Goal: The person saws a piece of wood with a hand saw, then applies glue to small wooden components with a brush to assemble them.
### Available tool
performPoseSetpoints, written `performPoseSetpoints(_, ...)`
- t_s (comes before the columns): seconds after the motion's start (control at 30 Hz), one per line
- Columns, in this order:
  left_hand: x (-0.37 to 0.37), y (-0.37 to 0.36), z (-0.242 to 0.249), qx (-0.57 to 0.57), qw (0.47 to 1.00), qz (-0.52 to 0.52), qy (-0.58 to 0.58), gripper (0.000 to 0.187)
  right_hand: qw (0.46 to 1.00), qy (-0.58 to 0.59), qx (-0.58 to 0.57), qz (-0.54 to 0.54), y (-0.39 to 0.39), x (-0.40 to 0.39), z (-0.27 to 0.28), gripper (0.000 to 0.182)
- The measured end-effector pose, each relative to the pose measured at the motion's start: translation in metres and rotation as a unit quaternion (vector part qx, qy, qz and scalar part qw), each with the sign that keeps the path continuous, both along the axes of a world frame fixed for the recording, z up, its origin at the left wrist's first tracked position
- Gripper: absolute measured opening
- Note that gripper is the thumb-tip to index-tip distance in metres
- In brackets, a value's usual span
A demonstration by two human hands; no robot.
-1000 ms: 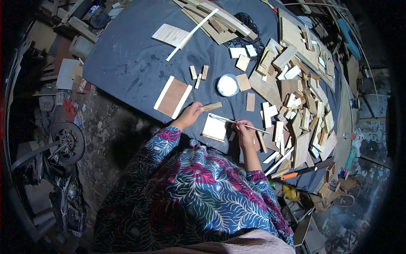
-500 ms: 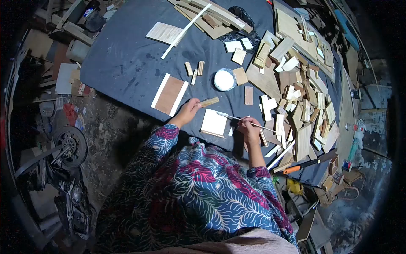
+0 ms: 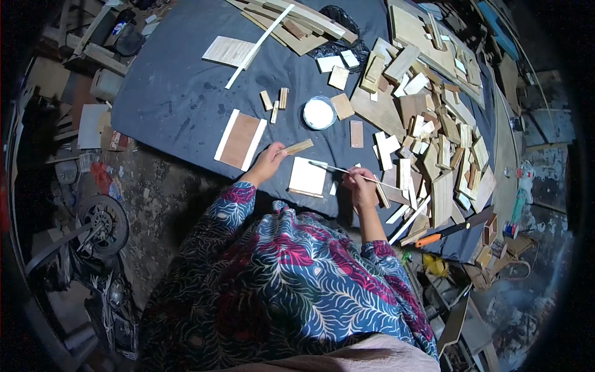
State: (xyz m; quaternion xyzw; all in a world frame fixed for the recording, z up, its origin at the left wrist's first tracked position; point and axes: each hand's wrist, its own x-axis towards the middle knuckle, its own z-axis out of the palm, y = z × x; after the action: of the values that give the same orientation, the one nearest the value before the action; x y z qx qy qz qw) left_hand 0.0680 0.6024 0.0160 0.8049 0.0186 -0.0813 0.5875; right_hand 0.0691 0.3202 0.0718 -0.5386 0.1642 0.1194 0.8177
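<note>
Flat, squarish white panel [image 3: 307, 178] on wrinkly dark cloth [image 3: 186, 115], with a skinny brush [image 3: 338, 168] over its top edge, pinched in the fingers of the right hand [image 3: 362, 188]. Left hand [image 3: 268, 163] has its fingers closed on a slim wood strip [image 3: 300, 146]; beyond that, a round white-filled tub [image 3: 319, 114] and blocky offcuts [image 3: 444, 162].

The 2 arms [image 3: 373, 226] are extended forward, hands held apart — the left hand [image 3: 268, 162] is closed in a pinch, the right hand [image 3: 362, 188] gripped with fingers [image 3: 354, 176] curled.
</note>
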Motion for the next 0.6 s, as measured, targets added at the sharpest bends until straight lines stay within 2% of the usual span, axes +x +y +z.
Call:
performPoseSetpoints(0.03, 0.001, 0.000, 0.001, 0.002, 1.000, -0.002, 0.005, 0.019, 0.999, 0.002, -0.046, 0.024, 0.005, 0.003, -0.007, 0.002)
performPoseSetpoints(0.07, 0.002, 0.000, 0.001, 0.001, 1.000, -0.005, 0.003, 0.019, 0.996, -0.060, -0.044, 0.042, 0.013, 0.006, -0.012, 0.002)
performPoseSetpoints(0.17, 0.001, 0.000, 0.004, -0.004, 1.000, -0.004, 0.002, 0.019, 0.992, -0.085, -0.064, 0.061, 0.016, 0.010, -0.020, 0.003)
performPoseSetpoints(0.27, 0.001, -0.002, 0.010, 0.004, 1.000, 0.001, 0.013, 0.021, 0.999, -0.004, -0.051, 0.016, -0.008, 0.001, -0.013, 0.002)
performPoseSetpoints(0.37, 0.000, -0.001, 0.010, 0.010, 1.000, 0.006, 0.020, 0.021, 0.999, -0.017, -0.034, -0.029, -0.024, -0.006, -0.011, 0.001)
performPoseSetpoints(0.47, 0.001, -0.002, 0.003, -0.002, 1.000, -0.001, 0.012, 0.021, 0.998, -0.041, -0.041, 0.007, -0.017, -0.006, -0.013, 0.002)
performPoseSetpoints(0.6, 0.001, 0.001, -0.001, -0.001, 1.000, -0.001, -0.017, 0.022, 0.998, -0.021, -0.006, -0.064, -0.010, -0.006, -0.003, 0.004)
